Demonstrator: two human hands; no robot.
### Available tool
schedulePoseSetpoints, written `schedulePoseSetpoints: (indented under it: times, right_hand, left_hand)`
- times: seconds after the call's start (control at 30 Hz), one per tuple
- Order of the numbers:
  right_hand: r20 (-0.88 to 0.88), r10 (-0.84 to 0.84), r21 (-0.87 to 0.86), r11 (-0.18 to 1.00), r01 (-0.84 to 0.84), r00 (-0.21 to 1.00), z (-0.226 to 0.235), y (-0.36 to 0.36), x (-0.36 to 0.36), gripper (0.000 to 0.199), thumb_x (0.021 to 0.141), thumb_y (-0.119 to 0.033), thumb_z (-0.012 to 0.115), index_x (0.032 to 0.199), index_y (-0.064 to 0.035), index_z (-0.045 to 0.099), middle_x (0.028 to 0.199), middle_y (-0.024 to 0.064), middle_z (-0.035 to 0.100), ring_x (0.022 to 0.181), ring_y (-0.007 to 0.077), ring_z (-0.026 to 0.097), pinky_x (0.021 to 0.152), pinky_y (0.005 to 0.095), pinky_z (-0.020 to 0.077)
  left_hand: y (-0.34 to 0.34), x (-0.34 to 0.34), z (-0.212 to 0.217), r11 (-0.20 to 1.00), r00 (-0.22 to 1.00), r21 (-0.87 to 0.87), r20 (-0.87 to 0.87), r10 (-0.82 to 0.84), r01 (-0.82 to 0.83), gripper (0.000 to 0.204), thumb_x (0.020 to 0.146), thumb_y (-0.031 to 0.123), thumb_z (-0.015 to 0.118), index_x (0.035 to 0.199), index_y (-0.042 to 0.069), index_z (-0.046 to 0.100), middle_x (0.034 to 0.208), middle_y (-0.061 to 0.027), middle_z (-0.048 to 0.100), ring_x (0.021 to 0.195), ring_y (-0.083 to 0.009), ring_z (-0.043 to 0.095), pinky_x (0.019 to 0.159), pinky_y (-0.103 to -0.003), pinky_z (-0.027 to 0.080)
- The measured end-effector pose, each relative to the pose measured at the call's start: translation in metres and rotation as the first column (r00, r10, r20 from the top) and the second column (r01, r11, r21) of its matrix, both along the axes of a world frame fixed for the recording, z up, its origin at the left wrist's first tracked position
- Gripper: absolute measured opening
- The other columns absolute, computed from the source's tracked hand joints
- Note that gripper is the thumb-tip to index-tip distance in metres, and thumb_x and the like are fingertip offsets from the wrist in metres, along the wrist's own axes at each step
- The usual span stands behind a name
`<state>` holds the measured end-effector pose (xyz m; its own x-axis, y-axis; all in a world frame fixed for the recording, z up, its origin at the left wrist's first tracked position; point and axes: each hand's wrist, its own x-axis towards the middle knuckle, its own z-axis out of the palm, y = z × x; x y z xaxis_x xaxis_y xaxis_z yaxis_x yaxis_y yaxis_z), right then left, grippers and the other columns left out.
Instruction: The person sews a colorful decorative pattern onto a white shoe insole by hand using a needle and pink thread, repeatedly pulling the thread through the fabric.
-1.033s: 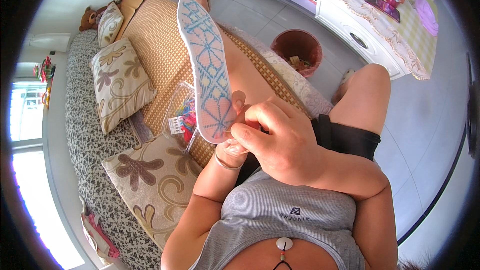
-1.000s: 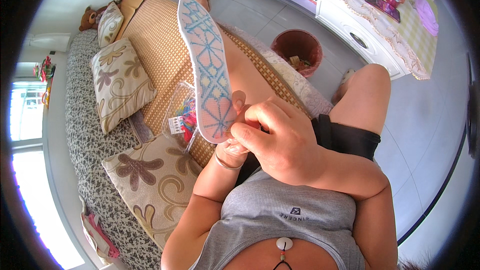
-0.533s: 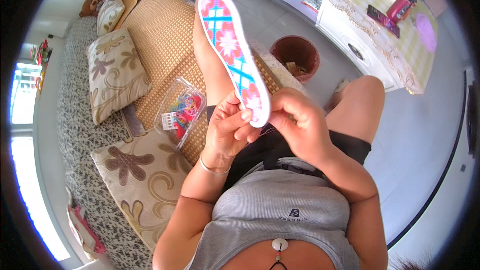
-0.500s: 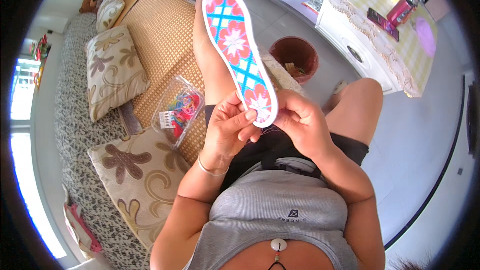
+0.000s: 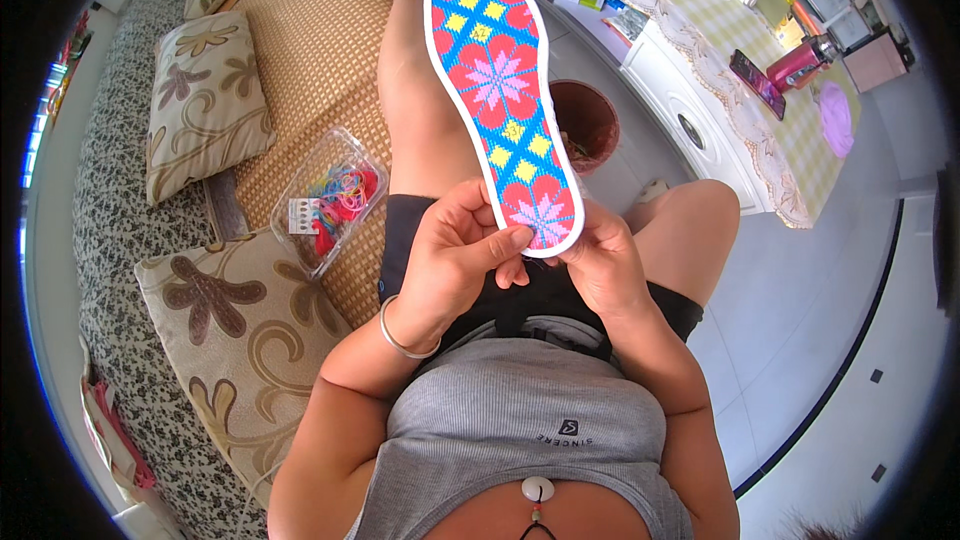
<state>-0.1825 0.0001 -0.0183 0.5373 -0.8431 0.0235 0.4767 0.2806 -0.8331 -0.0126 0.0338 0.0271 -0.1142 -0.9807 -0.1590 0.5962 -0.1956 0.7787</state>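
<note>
One insole [image 5: 497, 90] points away to the far side, its near end pinched in my left hand [image 5: 455, 252], thumb [image 5: 503, 246] on the patterned face; my right hand [image 5: 607, 265] is at the right edge near that end, but whether it grips I cannot tell. I'd do best pinching lightly by the white rim [image 5: 545, 252], so it lies flat without bending
</note>
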Motion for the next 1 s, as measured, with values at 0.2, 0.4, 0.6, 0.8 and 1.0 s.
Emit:
schedulePoseSetpoints:
  times: [0.2, 0.4, 0.6, 0.8, 1.0]
  right_hand:
    - [-0.003, -0.008, -0.004, 1.000, 0.008, 1.000, -0.001, 0.001, 0.002, 0.019, 0.090, -0.012, 0.061, 0.107, -0.0022, 0.060, 0.094, 0.0007, 0.062, 0.077, 0.0063, 0.052, 0.069, 0.0217, 0.0449]
    - [0.044, 0.019, 0.014, 1.000, -0.020, 0.999, -0.001, 0.000, 0.001, 0.019, 0.090, -0.012, 0.061, 0.107, -0.0017, 0.061, 0.094, 0.0014, 0.062, 0.079, 0.0073, 0.053, 0.070, 0.0221, 0.0456]
    - [-0.043, -0.014, 0.013, 1.000, 0.015, 0.999, -0.008, 0.002, 0.000, 0.018, 0.091, -0.012, 0.060, 0.105, -0.0020, 0.061, 0.094, 0.0018, 0.062, 0.081, 0.0087, 0.054, 0.072, 0.0236, 0.0465]
    - [0.031, 0.008, 0.066, 0.998, -0.010, 0.999, -0.004, 0.001, -0.002, 0.016, 0.091, -0.012, 0.058, 0.101, 0.0009, 0.059, 0.095, 0.0040, 0.062, 0.083, 0.0092, 0.056, 0.074, 0.0240, 0.0462]
    - [-0.045, -0.182, -0.184, 0.968, 0.171, 0.982, 0.028, 0.009, 0.010, 0.005, 0.088, -0.001, 0.058, 0.089, 0.0012, 0.053, 0.087, 0.0054, 0.060, 0.076, 0.0107, 0.058, 0.070, 0.0250, 0.0473]
  left_hand:
    - [0.001, 0.001, 0.001, 1.000, 1.000, 0.006, 0.012, 0.004, -0.004, 0.026, 0.085, -0.004, 0.062, 0.108, -0.003, 0.051, 0.087, -0.0102, 0.064, 0.054, -0.0092, 0.055, 0.052, -0.023, 0.052]
    - [0.003, 0.001, 0.001, 1.000, 1.000, 0.010, -0.006, 0.010, -0.010, 0.026, 0.084, -0.006, 0.062, 0.108, -0.002, 0.051, 0.088, -0.0104, 0.064, 0.053, -0.0100, 0.055, 0.052, -0.024, 0.053]
    - [0.003, 0.000, 0.003, 1.000, 1.000, 0.018, -0.008, 0.012, -0.011, 0.025, 0.084, -0.006, 0.062, 0.107, -0.002, 0.052, 0.088, -0.0101, 0.064, 0.052, -0.0102, 0.055, 0.052, -0.025, 0.053]
    - [0.002, -0.001, 0.002, 1.000, 1.000, -0.011, 0.015, 0.000, 0.000, 0.025, 0.085, -0.004, 0.061, 0.108, -0.001, 0.052, 0.086, -0.0087, 0.063, 0.052, -0.0098, 0.053, 0.052, -0.026, 0.052]
    - [-0.010, 0.000, -0.028, 0.973, 0.819, -0.057, -0.530, -0.220, 0.225, 0.026, 0.089, 0.004, 0.057, 0.114, 0.000, 0.052, 0.083, -0.0051, 0.059, 0.049, -0.0065, 0.040, 0.050, -0.024, 0.043]
